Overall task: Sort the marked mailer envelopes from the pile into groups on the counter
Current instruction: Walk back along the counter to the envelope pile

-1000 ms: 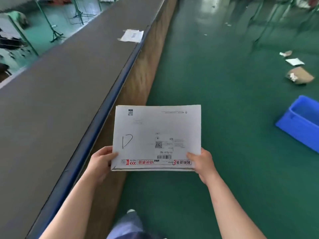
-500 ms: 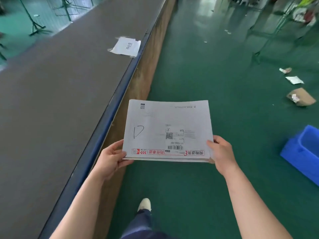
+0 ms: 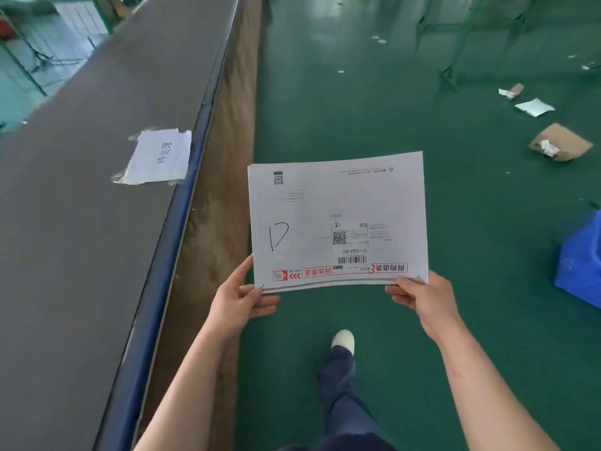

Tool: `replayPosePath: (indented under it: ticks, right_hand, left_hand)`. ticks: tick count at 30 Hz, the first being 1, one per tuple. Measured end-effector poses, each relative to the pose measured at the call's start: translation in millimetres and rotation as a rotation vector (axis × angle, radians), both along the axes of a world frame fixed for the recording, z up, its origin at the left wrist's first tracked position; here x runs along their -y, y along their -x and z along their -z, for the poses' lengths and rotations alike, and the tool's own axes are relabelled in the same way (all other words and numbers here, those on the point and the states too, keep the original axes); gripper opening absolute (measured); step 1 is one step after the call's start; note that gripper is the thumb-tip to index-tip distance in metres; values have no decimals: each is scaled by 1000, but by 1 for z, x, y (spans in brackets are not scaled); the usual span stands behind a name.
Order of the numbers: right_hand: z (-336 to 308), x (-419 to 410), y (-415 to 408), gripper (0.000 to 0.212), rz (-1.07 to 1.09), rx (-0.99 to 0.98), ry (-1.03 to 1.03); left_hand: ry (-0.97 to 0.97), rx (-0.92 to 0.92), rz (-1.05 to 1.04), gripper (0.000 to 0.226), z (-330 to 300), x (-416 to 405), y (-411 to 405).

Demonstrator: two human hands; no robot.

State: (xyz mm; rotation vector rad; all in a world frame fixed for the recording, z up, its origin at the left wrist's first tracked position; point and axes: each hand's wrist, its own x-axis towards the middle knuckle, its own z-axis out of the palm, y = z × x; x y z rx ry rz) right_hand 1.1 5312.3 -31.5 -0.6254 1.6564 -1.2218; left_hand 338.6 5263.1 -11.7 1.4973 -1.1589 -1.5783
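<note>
A thin stack of white mailer envelopes (image 3: pixel 338 219) is held flat above the green floor, beside the counter. The top one bears a handwritten "D", a barcode label and a red band along its near edge. My left hand (image 3: pixel 239 299) grips the near left corner, thumb on top. My right hand (image 3: pixel 422 297) grips the near right corner. The long dark counter (image 3: pixel 81 222) with a blue edge runs along the left. A taped white paper label (image 3: pixel 159 156) with black characters lies on the counter near its edge, left of the envelopes.
A blue plastic bin (image 3: pixel 582 258) stands on the floor at the right edge. A torn cardboard piece (image 3: pixel 561 143) and paper scraps (image 3: pixel 533 107) lie on the green floor at upper right. My leg and white shoe (image 3: pixel 342 340) step forward below the envelopes.
I have walked forward along the counter with the envelopes in both hands. The paper label has come closer and now lies level with the stack. The blue bin has slid toward the right edge.
</note>
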Motion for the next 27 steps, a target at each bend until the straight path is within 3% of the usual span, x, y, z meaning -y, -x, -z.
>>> replayPosePath:
  ticks: [6, 16, 20, 25, 27]
  right_hand:
    - [3, 166, 50, 20, 82, 42, -17]
    - [-16, 407, 103, 18, 10, 48, -16]
    - [-15, 530, 100, 18, -58, -7, -7]
    - [-36, 713, 84, 18, -171, -115, 16]
    - [-50, 760, 80, 18, -188, -109, 36]
  left_hand:
    - [59, 161, 42, 67, -25, 173, 69]
    - [157, 152, -126, 64, -17, 393, 115]
    - [118, 33, -181, 67, 11, 505, 111]
    - [-64, -282, -313, 65, 35, 681, 95]
    - [-106, -295, -297, 70, 30, 736, 94]
